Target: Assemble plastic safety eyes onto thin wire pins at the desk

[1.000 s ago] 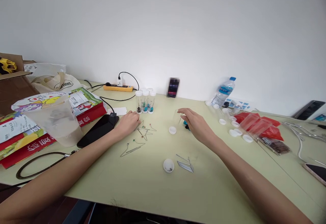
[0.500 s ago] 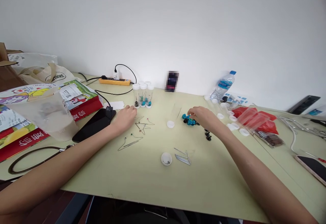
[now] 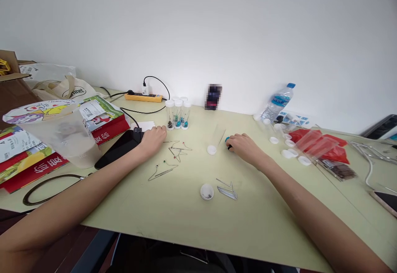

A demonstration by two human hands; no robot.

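My right hand lies palm down on the table with its fingers curled over a small heap of beads. One blue bead shows at the fingertips. Just left of it a clear tube lies on its side, with a white cap by its mouth. My left hand rests on the table with its fingers curled under, and anything inside them is hidden. It sits between a black phone and several bent wires with bead ends. Three upright capped vials stand behind it.
A white cap holding small bits and a bundle of metal pins lie near the front. Boxes and a plastic cup crowd the left. A water bottle, loose caps and red bags sit on the right. A power strip runs along the wall.
My right hand moved from the tube to the right onto the scattered beads, then slid left and closed over them. The black beads no longer show. My left hand stayed put.
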